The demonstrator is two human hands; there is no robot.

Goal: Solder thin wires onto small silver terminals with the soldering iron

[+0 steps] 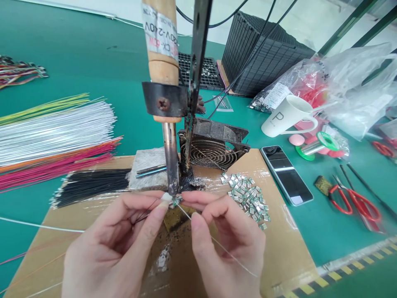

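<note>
My left hand [118, 244] is closed in a pinch on a small white piece [166, 197], with thin wires [52, 225] in white, red and orange trailing off to the left. Right beside that piece, a tiny green circuit board [176, 201] sits under the soldering iron's tip [173, 188]; my fingertips partly hide it. Between thumb and fingers, my right hand [229, 236] grips a thin length of solder wire [229, 251]. One end reaches the board, while the tail hangs down to the right. The wooden-handled soldering iron [163, 68] stands clamped point-down on a metal bracket [198, 49].
Small boards [249, 198] lie piled on the cardboard [279, 248]. Bundled wires [58, 132] spread at left, black ones [96, 184] nearer. A fan [214, 145] stands behind the iron. At right are a phone [287, 174], mug [287, 116], solder reel [316, 147] and red-handled cutters [353, 203].
</note>
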